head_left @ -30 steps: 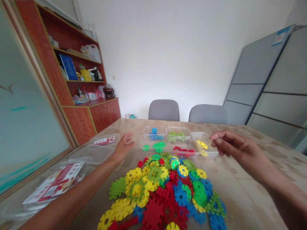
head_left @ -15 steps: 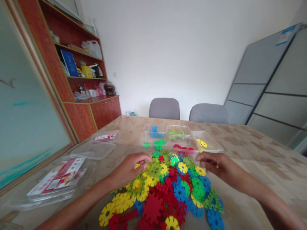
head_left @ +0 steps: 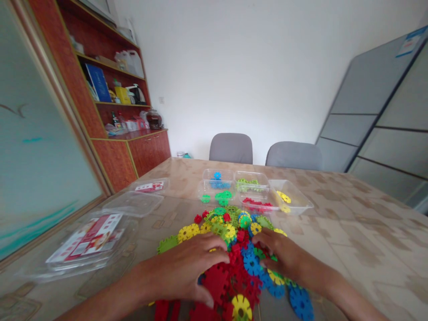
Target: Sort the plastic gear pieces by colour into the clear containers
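A heap of plastic snowflake building discs and notched square pieces covers the near middle of the table, with red squares (head_left: 214, 283), blue discs (head_left: 251, 262) and yellow discs (head_left: 241, 307) mixed in it. Over the heap's left side lies my left hand (head_left: 192, 263), open, thumb and fingers spread above the red pieces. My right hand (head_left: 281, 254) is at the right side, its fingers bent but apart over blue and green discs; I see nothing held in it. Both hands hide some pieces beneath them.
Beyond the heap stand clear plastic boxes with sorted pieces: blue (head_left: 219, 183), green (head_left: 223, 196), light green (head_left: 247, 183), red (head_left: 257, 205) and yellow (head_left: 283, 196). Stacked clear lids with paper labels (head_left: 87, 240) lie at left. Two grey chairs (head_left: 230, 148) stand behind the table.
Both hands have come nearer to me and closer together, from the heap's far edges to over its middle. Some red pieces now show at the heap's far left edge.
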{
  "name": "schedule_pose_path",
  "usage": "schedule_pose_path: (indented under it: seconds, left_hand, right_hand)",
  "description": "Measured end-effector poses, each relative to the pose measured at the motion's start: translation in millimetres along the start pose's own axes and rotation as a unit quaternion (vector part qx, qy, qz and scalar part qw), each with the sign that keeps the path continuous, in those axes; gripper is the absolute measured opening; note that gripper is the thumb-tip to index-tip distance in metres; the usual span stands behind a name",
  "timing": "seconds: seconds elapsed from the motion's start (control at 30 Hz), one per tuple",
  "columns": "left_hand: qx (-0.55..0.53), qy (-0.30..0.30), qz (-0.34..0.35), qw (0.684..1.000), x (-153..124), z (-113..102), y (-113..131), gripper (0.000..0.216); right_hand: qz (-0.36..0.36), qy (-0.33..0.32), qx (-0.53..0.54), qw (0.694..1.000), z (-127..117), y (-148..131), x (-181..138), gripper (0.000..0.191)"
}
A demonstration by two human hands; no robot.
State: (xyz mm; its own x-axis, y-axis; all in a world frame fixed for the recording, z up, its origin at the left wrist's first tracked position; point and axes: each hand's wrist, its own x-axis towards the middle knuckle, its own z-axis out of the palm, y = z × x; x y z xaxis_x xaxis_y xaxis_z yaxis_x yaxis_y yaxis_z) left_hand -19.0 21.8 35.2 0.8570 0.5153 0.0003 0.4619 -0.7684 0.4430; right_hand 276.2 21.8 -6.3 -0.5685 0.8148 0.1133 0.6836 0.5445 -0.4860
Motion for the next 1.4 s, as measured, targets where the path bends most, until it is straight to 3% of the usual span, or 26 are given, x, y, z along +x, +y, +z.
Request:
schedule_pose_path:
  seconds: [0.23,0.53,0.7,0.83,0.97,1.17,1.4]
  left_hand:
    - [0.033,-0.013,-0.001,0.999,-2,14,-8,0.058]
    - [0.023,0.016,-0.027,0.999,1,7,-4,0.036]
    - [-0.011,0.032,-0.035,0.999,2,-2,-4,0.018]
    - [-0.066,0.026,-0.051,0.996,-4,-14,1,0.011]
    - [-0.108,-0.012,-0.056,0.992,-8,-18,4,0.010]
    - [0.016,0.114,-0.071,0.991,-3,-7,-6,0.006]
    - [0.031,0.077,-0.044,0.996,1,-6,0,0.021]
  right_hand:
    - [0.014,-0.001,0.008,1.000,2,-2,5,0.018]
    - [0.026,0.087,-0.015,0.996,-7,-15,11,0.010]
    - [-0.020,0.028,0.027,0.999,3,-35,8,0.013]
    - [-0.015,-0.033,0.019,0.999,19,-48,5,0.021]
    - [0.003,-0.031,0.018,0.999,31,-49,5,0.024]
    - [0.023,0.019,0.025,0.999,33,-39,9,0.023]
    - [0.042,0.048,0.030,0.998,17,-34,12,0.017]
